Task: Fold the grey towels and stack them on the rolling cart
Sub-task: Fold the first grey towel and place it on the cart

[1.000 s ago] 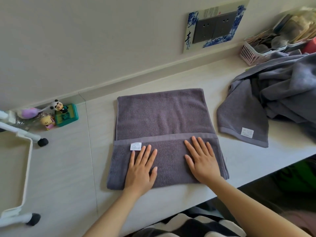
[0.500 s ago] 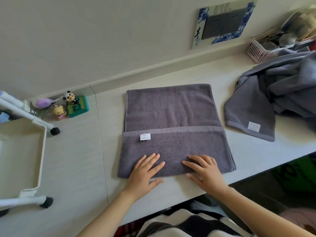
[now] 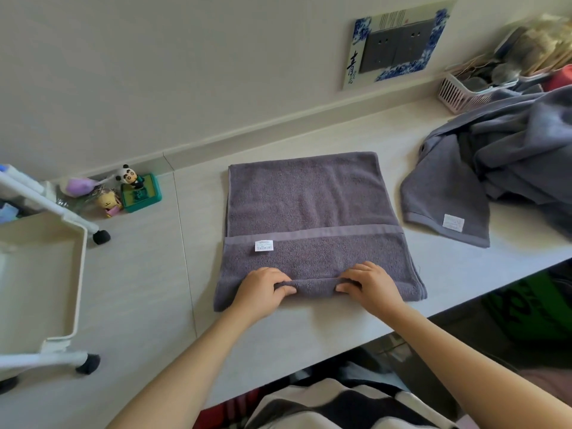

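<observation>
A folded grey towel (image 3: 312, 218) is spread flat on the white counter (image 3: 148, 280). Its near edge is pinched into a raised ridge by the left hand (image 3: 261, 292) and right hand (image 3: 371, 284), fingers curled round the fabric. Bare counter is seen left of it, up to the white rolling cart (image 3: 58, 280). Unfolded grey towels (image 3: 510, 156) are heaped at right.

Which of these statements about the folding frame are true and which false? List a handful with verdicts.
1. Both hands pinch the near edge of the grey towel. True: left hand, right hand.
2. The towel's white label faces up. True.
3. The towel already lies on the rolling cart. False: it lies on the countertop.
4. The heap of unfolded towels sits to the left. False: it is on the right.
5. A panda figurine stands by the wall. True.
</observation>
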